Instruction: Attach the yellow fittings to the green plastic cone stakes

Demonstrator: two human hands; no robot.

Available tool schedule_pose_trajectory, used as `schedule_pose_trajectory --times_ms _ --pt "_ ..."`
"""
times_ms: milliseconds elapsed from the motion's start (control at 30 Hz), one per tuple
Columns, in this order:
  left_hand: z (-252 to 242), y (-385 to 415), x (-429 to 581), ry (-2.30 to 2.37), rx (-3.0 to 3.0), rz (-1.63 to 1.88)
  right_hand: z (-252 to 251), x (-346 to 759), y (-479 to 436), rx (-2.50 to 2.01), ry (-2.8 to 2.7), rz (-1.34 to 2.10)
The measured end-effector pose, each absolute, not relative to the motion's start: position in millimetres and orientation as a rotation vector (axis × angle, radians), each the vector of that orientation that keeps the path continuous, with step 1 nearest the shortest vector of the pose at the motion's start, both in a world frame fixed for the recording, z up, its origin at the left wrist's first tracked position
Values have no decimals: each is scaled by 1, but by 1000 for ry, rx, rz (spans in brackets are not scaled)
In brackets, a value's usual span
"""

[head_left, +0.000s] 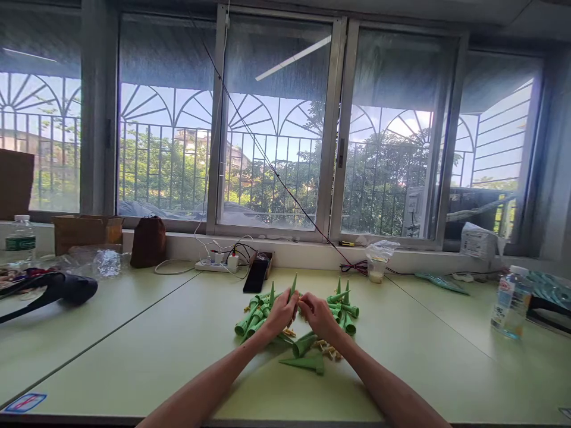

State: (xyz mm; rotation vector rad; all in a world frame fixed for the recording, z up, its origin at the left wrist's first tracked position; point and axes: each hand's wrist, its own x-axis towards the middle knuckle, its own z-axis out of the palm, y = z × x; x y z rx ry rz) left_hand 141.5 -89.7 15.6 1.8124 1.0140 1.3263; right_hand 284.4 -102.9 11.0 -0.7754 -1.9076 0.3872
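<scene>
My left hand (282, 310) is closed around a pointed green cone (292, 286), its tip sticking up above the fingers. Close beside it, my right hand (317, 310) pinches at the cone's near side; what sits between those fingertips is too small to make out. Green cones (250, 318) lie heaped to the left of my hands, and more green cones (347, 318) lie to the right. Below the hands are another green cone (304, 345), a flatter green pointed piece (306, 362) and several small yellowish pieces (329, 349).
A phone (257, 273) and a power strip (217, 266) lie at the back by the window ledge. A plastic cup (376, 270) stands back right, a bottle (511, 302) far right. At left are a dark brown pouch (148, 242), a cardboard box (88, 234) and a black strapped object (66, 290).
</scene>
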Motion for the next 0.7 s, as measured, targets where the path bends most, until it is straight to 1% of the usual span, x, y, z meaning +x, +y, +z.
schedule_pose_trajectory --times_ms 333,500,700 --pt "12 -85 142 1049 1882 1324 12 284 -104 -796 -1898 359" --pt "13 -87 141 1058 1907 1313 12 284 -103 -835 -1918 397" --pt "13 -86 141 1067 1868 1326 10 285 -103 -794 -1905 390"
